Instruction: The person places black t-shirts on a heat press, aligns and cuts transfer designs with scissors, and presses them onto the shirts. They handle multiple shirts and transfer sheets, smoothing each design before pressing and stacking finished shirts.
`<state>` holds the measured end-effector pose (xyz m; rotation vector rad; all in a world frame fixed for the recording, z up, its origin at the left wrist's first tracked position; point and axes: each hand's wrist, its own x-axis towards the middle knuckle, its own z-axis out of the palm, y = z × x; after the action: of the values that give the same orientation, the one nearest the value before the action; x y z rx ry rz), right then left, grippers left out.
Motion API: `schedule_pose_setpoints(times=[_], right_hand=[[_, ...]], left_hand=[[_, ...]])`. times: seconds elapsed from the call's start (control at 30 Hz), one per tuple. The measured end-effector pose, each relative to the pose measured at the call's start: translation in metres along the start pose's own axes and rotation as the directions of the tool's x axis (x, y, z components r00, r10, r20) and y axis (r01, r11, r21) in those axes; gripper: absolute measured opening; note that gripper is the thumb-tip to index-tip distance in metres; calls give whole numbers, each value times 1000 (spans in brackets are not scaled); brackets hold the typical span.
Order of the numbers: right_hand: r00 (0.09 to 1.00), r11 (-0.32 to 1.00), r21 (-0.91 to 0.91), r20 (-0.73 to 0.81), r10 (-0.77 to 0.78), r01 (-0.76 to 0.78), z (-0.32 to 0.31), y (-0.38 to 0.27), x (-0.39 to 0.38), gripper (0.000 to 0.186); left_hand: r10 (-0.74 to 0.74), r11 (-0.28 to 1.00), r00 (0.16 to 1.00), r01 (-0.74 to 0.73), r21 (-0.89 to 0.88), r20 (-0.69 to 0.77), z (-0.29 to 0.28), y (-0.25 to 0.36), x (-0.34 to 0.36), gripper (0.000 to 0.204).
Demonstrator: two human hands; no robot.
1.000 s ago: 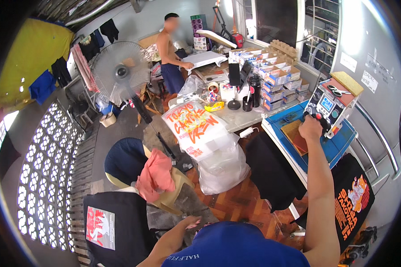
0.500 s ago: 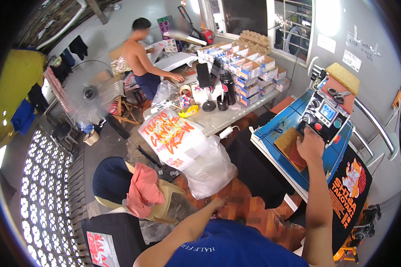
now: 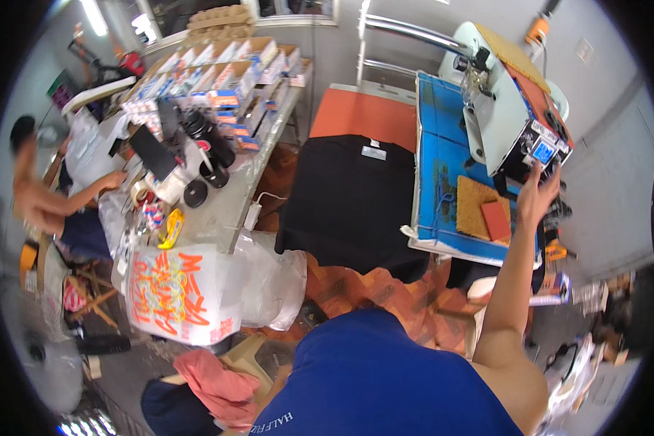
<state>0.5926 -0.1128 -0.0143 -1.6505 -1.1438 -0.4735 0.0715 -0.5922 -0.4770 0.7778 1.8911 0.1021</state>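
Observation:
My right hand is closed on the front of the heat press head, just under its control box with a lit blue display. The head sits over the right side of a blue work surface. On that surface lie a tan pad and a small red block. A black T-shirt is spread over an orange-red platen to the left. Of my left arm only a sliver of skin shows beside my blue shirt; its fingers are hidden.
A table at left carries stacked boxes, a black tumbler and a phone on a stand. A person works behind it. A printed plastic sheet hangs at its front. A chair bears a pink cloth.
My view has turned to the right. My right hand remains at the press head, which now sits farther right over the blue surface. My left hand has dropped back beside my body.

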Motion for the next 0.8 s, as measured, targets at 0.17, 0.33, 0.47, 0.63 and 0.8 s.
schedule_pose_setpoints(times=[0.17,0.33,0.47,0.63,0.8], right_hand=[[956,955,-147,-181,232,-259,6,32,12,86],[911,935,47,-212,353,-352,-16,113,54,79],[886,903,89,-174,429,-420,-19,139,68,73],[889,917,108,-224,398,-383,-29,176,79,73],[884,907,-71,-268,384,-415,-18,187,90,76]], left_hand=[[-9,989,886,-59,133,463,-103,15,66,25],[334,935,817,-225,-273,470,-211,170,128,21],[742,665,670,-731,-152,25,-299,399,48,22],[983,181,167,-959,220,-80,-281,599,50,10],[991,98,132,-866,490,35,-236,695,125,44]])
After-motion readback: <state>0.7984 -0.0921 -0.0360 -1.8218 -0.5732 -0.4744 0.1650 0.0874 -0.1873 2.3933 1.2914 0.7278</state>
